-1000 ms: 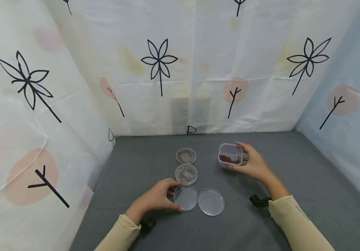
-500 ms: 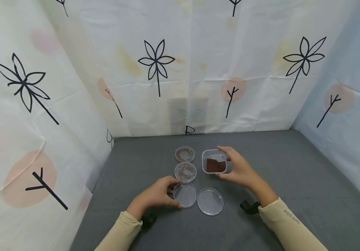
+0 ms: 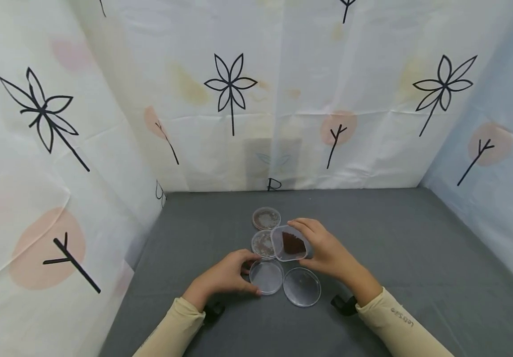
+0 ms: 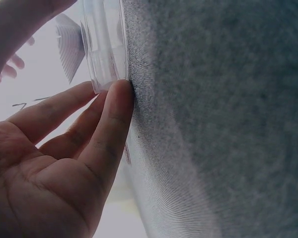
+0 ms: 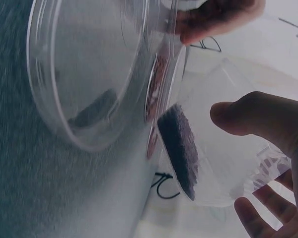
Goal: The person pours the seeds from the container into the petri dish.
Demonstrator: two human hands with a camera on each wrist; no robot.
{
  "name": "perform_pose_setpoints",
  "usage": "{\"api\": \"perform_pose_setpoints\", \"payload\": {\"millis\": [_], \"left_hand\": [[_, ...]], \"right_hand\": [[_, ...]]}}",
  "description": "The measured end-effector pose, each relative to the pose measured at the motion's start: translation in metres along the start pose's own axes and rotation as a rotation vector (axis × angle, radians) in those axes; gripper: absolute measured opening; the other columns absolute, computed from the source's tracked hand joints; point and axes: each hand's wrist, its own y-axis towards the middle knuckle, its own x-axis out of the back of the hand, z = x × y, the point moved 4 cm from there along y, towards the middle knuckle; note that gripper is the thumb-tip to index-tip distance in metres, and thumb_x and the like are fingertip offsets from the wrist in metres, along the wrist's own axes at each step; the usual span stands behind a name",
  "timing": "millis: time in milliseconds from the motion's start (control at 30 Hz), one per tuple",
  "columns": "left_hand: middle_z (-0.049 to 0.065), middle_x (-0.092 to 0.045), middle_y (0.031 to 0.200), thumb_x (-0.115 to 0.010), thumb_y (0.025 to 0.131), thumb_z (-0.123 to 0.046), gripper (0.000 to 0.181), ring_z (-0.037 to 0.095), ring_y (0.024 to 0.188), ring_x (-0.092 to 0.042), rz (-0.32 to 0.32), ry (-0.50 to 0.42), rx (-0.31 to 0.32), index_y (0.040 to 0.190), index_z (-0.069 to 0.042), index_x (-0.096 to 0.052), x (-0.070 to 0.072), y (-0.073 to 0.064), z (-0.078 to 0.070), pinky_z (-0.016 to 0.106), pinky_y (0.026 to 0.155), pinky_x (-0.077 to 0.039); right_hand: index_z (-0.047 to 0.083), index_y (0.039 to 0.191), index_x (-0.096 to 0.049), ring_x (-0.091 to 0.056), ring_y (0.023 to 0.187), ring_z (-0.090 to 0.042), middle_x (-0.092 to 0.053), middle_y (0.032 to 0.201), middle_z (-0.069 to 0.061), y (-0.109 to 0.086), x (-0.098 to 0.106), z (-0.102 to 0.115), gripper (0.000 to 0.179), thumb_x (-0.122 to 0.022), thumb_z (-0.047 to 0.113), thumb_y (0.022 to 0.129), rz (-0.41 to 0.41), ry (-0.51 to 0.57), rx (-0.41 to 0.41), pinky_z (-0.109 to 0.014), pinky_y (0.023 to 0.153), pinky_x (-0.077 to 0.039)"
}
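Observation:
My right hand grips a small clear plastic tub with brown powder banked in it. The tub hangs tilted, mouth leftward, above the dishes. My left hand holds the rim of an empty clear petri dish between thumb and fingers on the grey table. A second clear dish lies just right of it, under my right hand. Behind them sit two dishes dusted with brownish powder, one near and one far; the tub partly covers the near one.
Patterned white sheets wall the table at the back and on both sides. Black wrist mounts sit on both forearms. Bare grey cloth spreads to the right and toward the front edge.
My right hand has carried the tub leftward from the right side to above the dishes and tipped it over. My left hand has stayed on the empty dish.

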Motion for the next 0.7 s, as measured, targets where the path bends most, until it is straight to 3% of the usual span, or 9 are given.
{"api": "perform_pose_setpoints", "payload": {"millis": [300, 700], "left_hand": [[0.014, -0.063, 0.139, -0.098, 0.077, -0.020, 0.081, 0.026, 0.123, -0.066, 0.005, -0.004, -0.018, 0.146, 0.000, -0.060, 0.002, 0.004, -0.002, 0.028, 0.098, -0.062], [0.012, -0.063, 0.138, -0.099, 0.077, -0.023, 0.081, 0.024, 0.123, -0.066, 0.000, -0.012, -0.004, 0.146, -0.001, -0.061, 0.001, 0.001, 0.001, 0.030, 0.099, -0.062]], "right_hand": [[0.005, 0.151, -0.054, -0.056, 0.137, -0.032, -0.060, 0.144, -0.012, 0.008, -0.007, 0.013, 0.094, -0.098, 0.003, 0.068, 0.030, -0.094, 0.109, -0.049, 0.110, -0.056], [0.003, 0.142, -0.062, -0.062, 0.126, -0.032, -0.064, 0.136, -0.013, 0.010, -0.016, 0.027, 0.089, -0.092, -0.008, 0.059, -0.040, -0.192, 0.262, -0.048, 0.094, -0.060]]}}
